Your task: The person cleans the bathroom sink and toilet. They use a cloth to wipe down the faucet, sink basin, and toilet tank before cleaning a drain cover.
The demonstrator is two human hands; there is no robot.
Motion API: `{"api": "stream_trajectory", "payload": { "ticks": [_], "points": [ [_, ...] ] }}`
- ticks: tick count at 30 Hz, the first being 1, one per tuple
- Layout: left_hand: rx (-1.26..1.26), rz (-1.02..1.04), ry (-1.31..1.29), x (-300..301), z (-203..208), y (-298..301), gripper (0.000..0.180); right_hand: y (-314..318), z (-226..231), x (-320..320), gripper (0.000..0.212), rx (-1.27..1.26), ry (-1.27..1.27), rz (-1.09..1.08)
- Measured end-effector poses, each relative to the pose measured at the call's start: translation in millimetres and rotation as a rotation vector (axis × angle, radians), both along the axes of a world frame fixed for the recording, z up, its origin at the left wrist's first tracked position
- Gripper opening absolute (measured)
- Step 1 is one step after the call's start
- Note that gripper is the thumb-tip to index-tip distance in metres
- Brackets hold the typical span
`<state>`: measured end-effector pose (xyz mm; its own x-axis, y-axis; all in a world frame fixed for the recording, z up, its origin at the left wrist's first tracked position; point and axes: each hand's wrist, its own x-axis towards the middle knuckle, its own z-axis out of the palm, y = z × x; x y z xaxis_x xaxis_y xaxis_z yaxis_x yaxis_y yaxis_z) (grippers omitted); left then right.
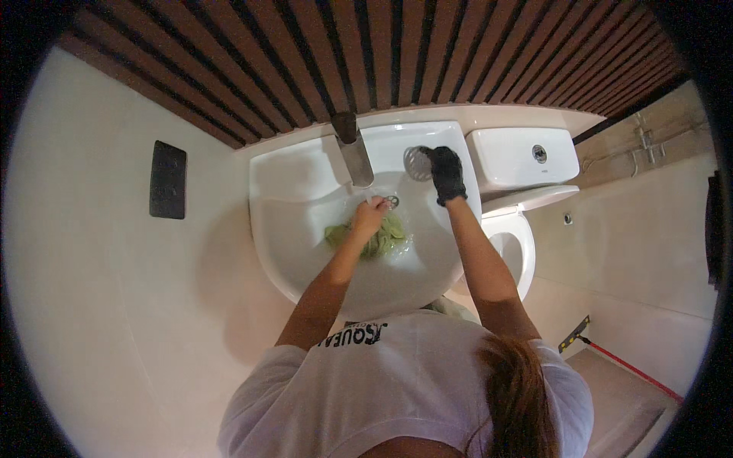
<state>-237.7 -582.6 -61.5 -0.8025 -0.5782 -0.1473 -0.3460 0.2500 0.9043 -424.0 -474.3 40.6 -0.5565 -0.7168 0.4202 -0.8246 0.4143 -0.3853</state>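
My bare left hand [369, 214] is in the white sink, just below the metal faucet [356, 158]. Its fingers are drawn together beside the round drain [392, 202]; what they hold, if anything, is hidden. A wet, crumpled green cloth [387, 238] lies in the basin under my left hand and wrist. My right hand [447, 175] wears a black glove. It grips the edge of a grey, round slotted piece [417, 163] over the sink's right rear part.
The white sink [286, 263] is set against brown slatted panelling [427, 53]. To its right stand a white toilet [527, 256] and its cistern [496, 156]. A red-handled floor squeegee [626, 366] leans at the lower right. A black plate [168, 179] is on the left wall.
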Motion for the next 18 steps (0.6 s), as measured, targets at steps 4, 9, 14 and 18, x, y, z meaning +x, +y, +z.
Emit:
{"api": "stream_trajectory", "payload": {
  "ticks": [4,9,14,18],
  "points": [
    [0.009,-0.086,-0.103,-34,61,20,0.026,-22,-32,-45,0.022,0.269,-0.051,-0.238],
    [0.074,0.208,0.11,-86,70,18,0.026,-32,-19,-42,0.038,0.169,-0.342,-0.425],
    [0.109,0.362,0.25,-131,59,6,0.033,6,-27,-44,0.045,-0.052,-0.107,-0.343],
    [-0.146,0.292,0.174,-108,74,6,0.042,33,12,9,0.027,-0.235,-0.123,-0.216]
  ]
}}
